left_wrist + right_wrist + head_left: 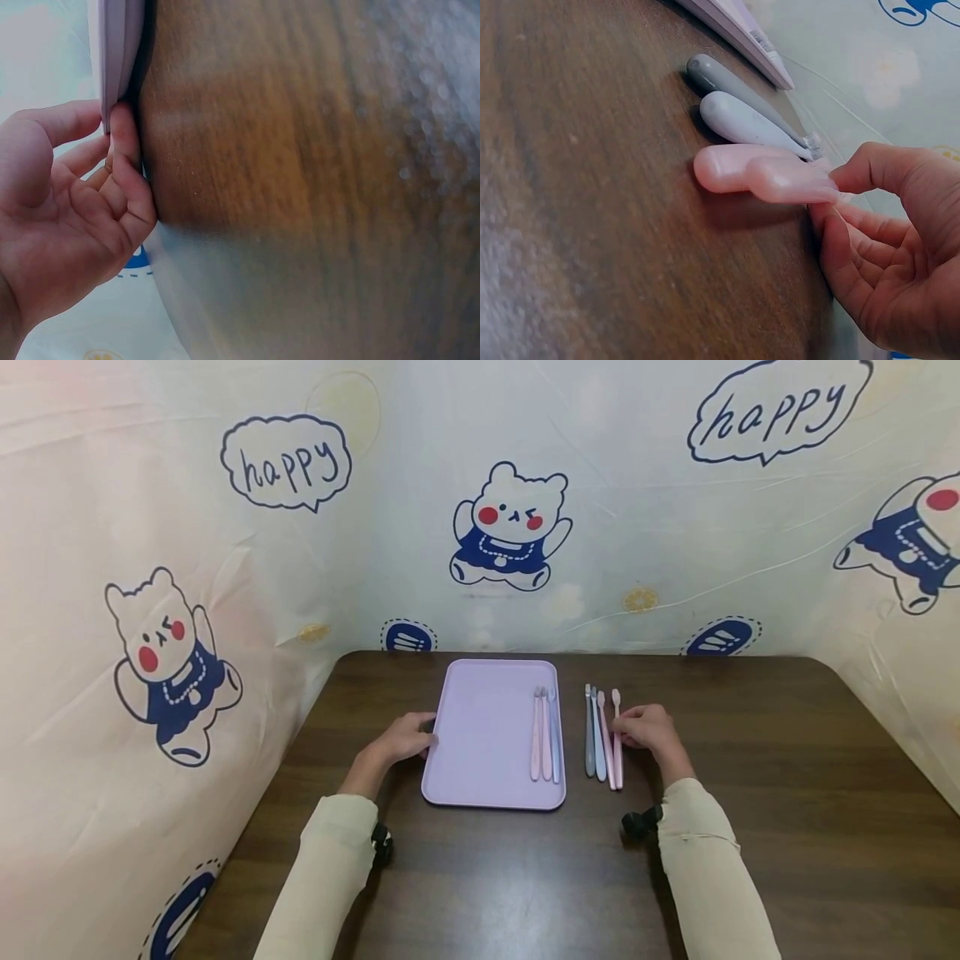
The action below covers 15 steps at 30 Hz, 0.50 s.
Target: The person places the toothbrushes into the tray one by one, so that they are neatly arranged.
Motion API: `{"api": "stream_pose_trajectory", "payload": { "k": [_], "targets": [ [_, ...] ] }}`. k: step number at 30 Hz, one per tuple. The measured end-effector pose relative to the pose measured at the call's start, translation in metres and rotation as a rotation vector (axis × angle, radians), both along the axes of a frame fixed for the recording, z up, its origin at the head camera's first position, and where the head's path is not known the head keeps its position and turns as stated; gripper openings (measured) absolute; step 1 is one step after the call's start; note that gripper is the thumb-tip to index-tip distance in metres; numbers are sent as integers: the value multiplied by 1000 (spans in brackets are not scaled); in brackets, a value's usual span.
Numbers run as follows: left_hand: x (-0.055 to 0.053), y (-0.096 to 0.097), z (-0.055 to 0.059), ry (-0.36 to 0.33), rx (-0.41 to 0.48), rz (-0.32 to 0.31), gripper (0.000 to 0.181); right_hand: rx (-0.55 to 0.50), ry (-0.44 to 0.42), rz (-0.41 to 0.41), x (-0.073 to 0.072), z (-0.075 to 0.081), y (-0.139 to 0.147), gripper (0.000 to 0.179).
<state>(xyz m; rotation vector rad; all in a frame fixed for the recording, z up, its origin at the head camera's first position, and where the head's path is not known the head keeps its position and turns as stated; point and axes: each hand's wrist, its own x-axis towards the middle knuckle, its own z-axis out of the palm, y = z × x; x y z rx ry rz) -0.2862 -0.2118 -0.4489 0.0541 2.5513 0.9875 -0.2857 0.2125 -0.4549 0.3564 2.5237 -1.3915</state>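
Note:
A lavender tray (480, 735) lies on the table, its left rim between the thumb and fingers of my left hand (405, 737); the thumb is above, the fingers curl beneath in the left wrist view. My right hand (648, 728) pinches a pink toothbrush (791, 180) by thumb and fingertips. That brush overlaps another pink toothbrush (718, 171) to its left. Beside them lie a light blue toothbrush (735, 120) and a grey-blue toothbrush (724, 84). On the tray's right side rest two pink toothbrushes (536, 743) and one bluish toothbrush (555, 747), side by side, heads toward the back.
The dark wooden table (510, 877) extends in front of the tray and to the right of the brushes. A pale printed sheet (405, 552) with cartoon bears hangs behind the table and along its sides. Each wrist wears a small black device (639, 824).

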Motion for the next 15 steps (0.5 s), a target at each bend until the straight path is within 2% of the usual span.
{"api": "stream_pose_trajectory", "payload": {
  "k": [8, 15],
  "targets": [
    [2, 0, 4, 23, -11, -2, 61, -79, 8, 16, -3, -4, 1, 45],
    [3, 1, 2, 27, -11, -14, 60, -121, 18, 42, -1, -4, 3, 45]
  ]
}}
